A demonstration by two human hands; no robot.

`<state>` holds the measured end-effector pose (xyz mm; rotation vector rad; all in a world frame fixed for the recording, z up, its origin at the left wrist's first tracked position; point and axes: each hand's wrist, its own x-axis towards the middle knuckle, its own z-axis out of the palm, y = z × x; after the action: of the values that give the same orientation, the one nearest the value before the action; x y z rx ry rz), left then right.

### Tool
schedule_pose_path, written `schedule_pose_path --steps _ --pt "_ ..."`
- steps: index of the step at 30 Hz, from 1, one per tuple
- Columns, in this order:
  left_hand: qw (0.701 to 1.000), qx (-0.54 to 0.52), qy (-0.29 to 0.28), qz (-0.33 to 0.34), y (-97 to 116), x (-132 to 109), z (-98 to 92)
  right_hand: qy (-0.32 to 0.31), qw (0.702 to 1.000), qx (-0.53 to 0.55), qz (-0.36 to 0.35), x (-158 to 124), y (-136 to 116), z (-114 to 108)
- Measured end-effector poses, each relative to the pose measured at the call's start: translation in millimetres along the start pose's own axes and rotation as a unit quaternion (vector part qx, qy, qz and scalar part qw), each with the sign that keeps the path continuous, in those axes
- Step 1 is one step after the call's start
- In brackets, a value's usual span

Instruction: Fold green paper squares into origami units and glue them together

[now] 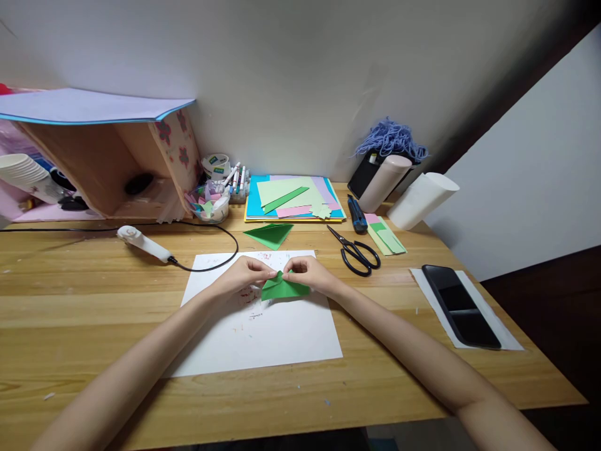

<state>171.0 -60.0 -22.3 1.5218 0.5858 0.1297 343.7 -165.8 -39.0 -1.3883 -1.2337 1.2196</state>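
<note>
Left hand (244, 275) and right hand (312, 272) pinch the top tip of the green folded paper (284, 289), lying just below the fingertips on the white sheet (263, 338); main folds look done, the tip crease unfinished, and 1 finished-looking green piece (270, 235) lies beyond the fingers.

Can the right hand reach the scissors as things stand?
Probably yes: the scissors lie just right of the right hand, nothing between, though it holds the green paper.

Wooden desk (94, 300) is standing against white wall (300, 75); open wooden box (94, 169) is sitting back left; dark floor (554, 300) is showing right.
</note>
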Motion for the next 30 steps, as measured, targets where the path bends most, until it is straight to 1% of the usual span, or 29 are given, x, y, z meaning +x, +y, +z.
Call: schedule_pose_path --steps 4,9,13,15,20,22,27,30 --pt "0.999 0.030 0.001 -0.019 -0.6 1.1 0.6 -0.005 1.000 -0.027 -0.009 -1.6 -2.0 1.5" --pt "0.997 0.075 0.009 -0.018 0.6 1.8 3.0 -0.010 0.998 -0.057 -0.025 -2.3 -1.4 2.1" --pt "0.996 0.084 0.003 -0.026 2.1 1.1 3.0 -0.019 0.997 -0.069 -0.041 -1.7 0.5 0.6" --pt "0.996 0.077 -0.012 -0.030 2.2 0.4 1.3 -0.030 0.997 -0.062 -0.045 -1.6 1.5 -0.3" --pt "0.995 0.063 -0.077 -0.028 2.1 -2.3 -3.8 -0.070 0.995 -0.043 -0.054 -3.3 2.4 -1.0" --pt "0.994 0.068 -0.087 -0.023 2.7 -3.9 -3.8 -0.080 0.994 -0.046 -0.053 -4.0 2.3 -1.2" --pt "0.993 0.091 -0.075 0.015 0.9 -4.9 1.0 -0.096 0.993 -0.046 -0.054 -4.1 4.1 -2.4" --pt "0.993 0.106 -0.047 0.018 -3.5 -3.1 4.5 -0.090 0.993 -0.051 -0.055 -3.6 5.8 -2.3"
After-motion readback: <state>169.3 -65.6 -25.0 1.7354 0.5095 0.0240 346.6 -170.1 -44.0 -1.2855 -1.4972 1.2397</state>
